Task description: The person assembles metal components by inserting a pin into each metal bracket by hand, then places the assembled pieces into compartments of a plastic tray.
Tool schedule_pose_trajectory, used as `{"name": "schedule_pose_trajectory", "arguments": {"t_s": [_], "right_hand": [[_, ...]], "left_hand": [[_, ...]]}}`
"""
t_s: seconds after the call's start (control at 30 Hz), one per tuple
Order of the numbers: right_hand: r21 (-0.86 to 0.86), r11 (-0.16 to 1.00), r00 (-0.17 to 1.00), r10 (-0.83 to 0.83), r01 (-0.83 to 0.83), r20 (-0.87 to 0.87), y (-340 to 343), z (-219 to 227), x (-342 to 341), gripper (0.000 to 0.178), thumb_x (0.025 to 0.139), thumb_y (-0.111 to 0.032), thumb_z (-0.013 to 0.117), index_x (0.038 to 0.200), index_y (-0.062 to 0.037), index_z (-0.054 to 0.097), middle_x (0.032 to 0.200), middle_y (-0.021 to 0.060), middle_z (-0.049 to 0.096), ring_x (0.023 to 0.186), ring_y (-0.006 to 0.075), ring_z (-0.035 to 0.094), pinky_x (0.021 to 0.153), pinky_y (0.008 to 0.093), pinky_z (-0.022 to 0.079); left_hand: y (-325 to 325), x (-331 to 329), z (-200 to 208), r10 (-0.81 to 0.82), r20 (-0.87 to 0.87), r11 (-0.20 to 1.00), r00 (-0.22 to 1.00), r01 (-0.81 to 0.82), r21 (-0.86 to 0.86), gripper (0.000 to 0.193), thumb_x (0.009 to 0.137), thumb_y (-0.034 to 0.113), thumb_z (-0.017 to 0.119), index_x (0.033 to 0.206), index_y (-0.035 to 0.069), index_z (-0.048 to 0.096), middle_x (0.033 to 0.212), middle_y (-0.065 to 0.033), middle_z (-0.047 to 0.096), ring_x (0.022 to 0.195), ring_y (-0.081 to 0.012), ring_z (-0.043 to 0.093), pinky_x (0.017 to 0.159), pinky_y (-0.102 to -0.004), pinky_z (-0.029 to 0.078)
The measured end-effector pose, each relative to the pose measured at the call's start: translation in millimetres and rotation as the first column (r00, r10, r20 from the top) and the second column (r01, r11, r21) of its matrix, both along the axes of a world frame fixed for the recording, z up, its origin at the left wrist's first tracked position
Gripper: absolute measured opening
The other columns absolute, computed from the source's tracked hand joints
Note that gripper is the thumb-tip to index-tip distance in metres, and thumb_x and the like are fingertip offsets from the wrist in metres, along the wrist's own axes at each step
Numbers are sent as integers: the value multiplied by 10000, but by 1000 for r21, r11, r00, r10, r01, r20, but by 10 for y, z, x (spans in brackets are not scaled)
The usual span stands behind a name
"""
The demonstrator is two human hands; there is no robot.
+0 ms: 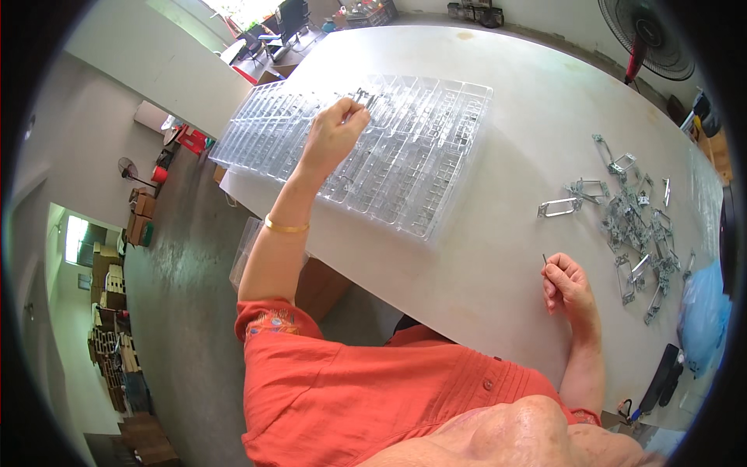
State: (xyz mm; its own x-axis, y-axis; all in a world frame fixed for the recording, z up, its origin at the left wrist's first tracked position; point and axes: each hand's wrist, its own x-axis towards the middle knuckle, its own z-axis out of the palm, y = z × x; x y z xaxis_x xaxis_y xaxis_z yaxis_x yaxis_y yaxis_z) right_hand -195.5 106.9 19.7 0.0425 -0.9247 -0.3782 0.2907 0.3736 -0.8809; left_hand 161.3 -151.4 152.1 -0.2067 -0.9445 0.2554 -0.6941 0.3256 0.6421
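Observation:
My left hand [334, 132] is above the clear plastic compartment tray [428, 236], fingers closed in a pinch. Small dark pieces [364, 98] show right by its fingertips; whether they are held or lie in the tray I cannot tell. The tray's long narrow compartments hold rows of small metal parts. Near the table's front edge, my right hand [569, 289] is closed, with a short thin dark pin [545, 261] sticking up from between thumb and forefinger. To the right of that hand lies a loose heap of silvery metal brackets [626, 222], some lying apart from the pile.
All of this is on a broad pale table [537, 93]. A blue plastic bag [704, 315] and a black-handled object [661, 381] lie at its right side. A fan [646, 39] stands beyond the far right edge. Below the tray's near side is a cardboard box [320, 289].

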Motion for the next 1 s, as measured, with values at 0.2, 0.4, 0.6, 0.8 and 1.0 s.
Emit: {"name": "schedule_pose_trajectory", "arguments": {"t_s": [0.2, 0.4, 0.6, 0.8, 1.0], "right_hand": [[-11, 1000, 1000, -12, 12, -4, 3, 30, 12, 151, 1025, -182, 558, 925, -69, 562, 617, -15, 530, 434, 66, 501, 378, 209, 407], [21, 1000, 1000, -6, 6, -15, 8, 61, 18, 150, 1013, -181, 572, 925, -59, 568, 624, -9, 545, 464, 81, 498, 426, 234, 412], [24, 1000, 1000, 15, -15, -11, 21, 67, 13, 142, 1011, -169, 566, 918, -62, 561, 621, -8, 545, 456, 79, 505, 408, 224, 415], [36, 999, 1000, 24, -24, 0, 9, 88, 17, 140, 1006, -179, 578, 920, -69, 565, 623, -7, 552, 478, 83, 514, 438, 238, 422], [14, 999, 999, 37, -37, 3, 7, 66, 6, 140, 1007, -182, 575, 926, -68, 564, 630, -10, 556, 481, 83, 519, 440, 239, 426]], "left_hand": [[-657, -277, -327, 7, 255, 993, 967, 23, -116, 279, 835, 263, 686, 914, -4, 707, 966, -187, 660, 900, -276, 633, 838, -415, 502], [-921, -430, -616, 6, 337, 991, 941, 41, -130, 238, 801, 236, 670, 845, 5, 708, 986, -225, 678, 926, -340, 659, 870, -430, 512], [-1104, -557, -644, 52, 429, 989, 902, 13, -147, 238, 796, 225, 646, 840, 3, 722, 926, -249, 702, 890, -377, 684, 850, -436, 533], [-1181, -492, -607, 48, 491, 994, 870, 7, -111, 281, 849, 254, 632, 876, 4, 760, 893, -277, 706, 894, -426, 694, 854, -472, 540], [-1160, -441, -581, -24, 480, 977, 877, 123, -176, 232, 844, 147, 590, 874, -14, 754, 895, -266, 708, 887, -415, 698, 865, -477, 541]]}}
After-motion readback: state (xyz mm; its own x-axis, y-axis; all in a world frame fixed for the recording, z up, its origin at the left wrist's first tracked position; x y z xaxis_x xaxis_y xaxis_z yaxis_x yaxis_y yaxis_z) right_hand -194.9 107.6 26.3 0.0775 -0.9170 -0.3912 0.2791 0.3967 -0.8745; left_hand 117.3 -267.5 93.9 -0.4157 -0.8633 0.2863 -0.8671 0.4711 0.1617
